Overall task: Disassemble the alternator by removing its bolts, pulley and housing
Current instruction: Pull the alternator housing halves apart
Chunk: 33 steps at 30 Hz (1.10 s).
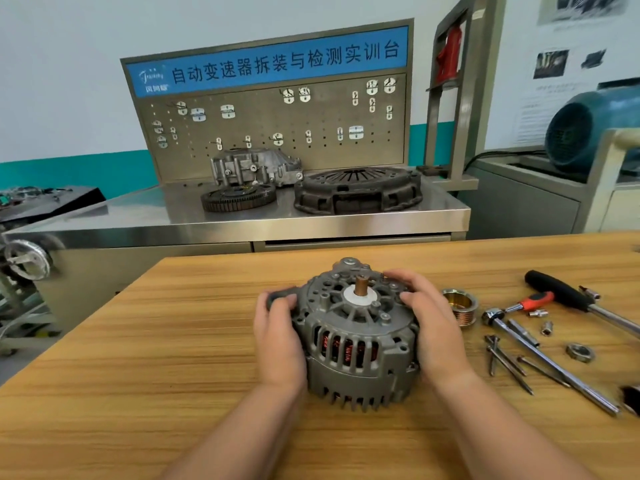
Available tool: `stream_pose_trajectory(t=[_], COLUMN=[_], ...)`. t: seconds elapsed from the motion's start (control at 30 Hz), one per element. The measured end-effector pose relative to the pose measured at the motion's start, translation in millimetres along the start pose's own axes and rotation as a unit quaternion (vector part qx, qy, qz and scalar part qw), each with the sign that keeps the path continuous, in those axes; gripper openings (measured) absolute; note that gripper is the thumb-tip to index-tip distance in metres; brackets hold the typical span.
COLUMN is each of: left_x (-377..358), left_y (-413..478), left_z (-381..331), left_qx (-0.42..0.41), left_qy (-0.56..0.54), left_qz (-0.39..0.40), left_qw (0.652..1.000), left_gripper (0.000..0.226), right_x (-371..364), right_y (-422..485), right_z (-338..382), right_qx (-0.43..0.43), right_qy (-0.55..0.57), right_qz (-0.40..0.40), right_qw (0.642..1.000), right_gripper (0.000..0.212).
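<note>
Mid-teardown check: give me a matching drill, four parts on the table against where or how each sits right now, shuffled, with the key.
1. alternator
2. pulley
3. nut
4. bolts

A. hex, lying right of the bolts
B. gripped between left hand and right hand
C. standing on the table just right of the right hand
D. long, thin, bunched together

Pairs: 1-B, 2-C, 3-A, 4-D
</note>
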<state>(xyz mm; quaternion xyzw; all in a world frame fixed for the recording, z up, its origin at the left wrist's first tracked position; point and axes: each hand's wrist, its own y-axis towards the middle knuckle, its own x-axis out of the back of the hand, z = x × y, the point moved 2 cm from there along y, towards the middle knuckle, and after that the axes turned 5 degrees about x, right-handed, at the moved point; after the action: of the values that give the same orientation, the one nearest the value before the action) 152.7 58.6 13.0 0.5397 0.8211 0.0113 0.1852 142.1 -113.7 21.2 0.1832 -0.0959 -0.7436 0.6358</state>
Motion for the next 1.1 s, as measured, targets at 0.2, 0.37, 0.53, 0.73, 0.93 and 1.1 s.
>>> stream_pose_trajectory(t=[0.2, 0.37, 0.53, 0.73, 0.93, 1.1], left_x=[-37, -31, -29, -20, 6, 8], left_y=[18, 42, 53, 48, 48, 45], left_z=[-2, -12, -24, -20, -9, -4], left_qx=[-0.004, -0.012, 0.021, 0.063, 0.127, 0.125], left_qy=[0.043, 0.199, 0.301, 0.244, 0.215, 0.159], left_qz=[0.102, 0.103, 0.142, 0.135, 0.093, 0.065], left_qw=[0.994, 0.975, 0.943, 0.958, 0.964, 0.977], left_gripper=[0.01, 0.015, 0.024, 0.019, 0.025, 0.027], right_x=[28, 32, 43, 33, 13, 10], right_y=[17, 25, 34, 19, 10, 4], right_z=[-13, -13, -2, 8, 14, 14], right_qx=[-0.074, -0.098, -0.089, -0.097, 0.007, 0.067], right_qy=[0.008, -0.087, -0.284, -0.216, -0.305, -0.315], right_qz=[-0.049, -0.02, 0.06, 0.114, 0.242, 0.206], right_qw=[0.996, 0.991, 0.953, 0.965, 0.921, 0.924], right_gripper=[0.029, 0.016, 0.024, 0.046, 0.123, 0.114])
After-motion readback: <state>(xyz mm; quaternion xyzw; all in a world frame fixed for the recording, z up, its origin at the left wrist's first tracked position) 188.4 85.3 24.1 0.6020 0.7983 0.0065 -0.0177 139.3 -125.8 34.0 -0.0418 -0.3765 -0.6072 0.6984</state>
